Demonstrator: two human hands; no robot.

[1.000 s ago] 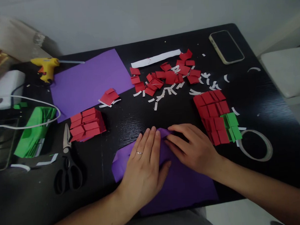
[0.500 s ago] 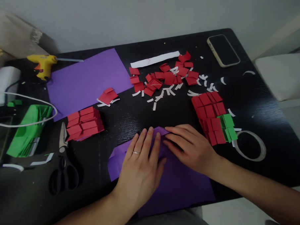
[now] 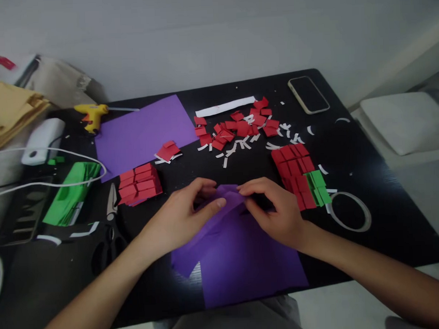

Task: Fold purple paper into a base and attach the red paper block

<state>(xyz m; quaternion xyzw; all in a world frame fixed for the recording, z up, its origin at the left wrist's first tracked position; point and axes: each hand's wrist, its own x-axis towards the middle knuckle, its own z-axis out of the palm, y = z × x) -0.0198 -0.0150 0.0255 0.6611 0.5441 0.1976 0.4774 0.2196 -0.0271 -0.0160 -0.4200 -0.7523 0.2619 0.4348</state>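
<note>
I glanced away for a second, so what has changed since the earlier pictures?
The left hand no longer lies flat on the near purple sheet; it has turned on its side and now grips the sheet's folded part, thumb on top. That part looks lifted and slanted. The right hand stays at the fold's right end. The scissors, glue gun and phone stayed put; only the view shifted.

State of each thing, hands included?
Near purple paper, folded, partly raised
Left hand, holding that paper
Right hand, pinching that paper
Far purple sheet, flat
Scissors, shut, handles partly hidden
Glue gun, lying on its side
Phone, screen dark
White ring, lying flat
</note>
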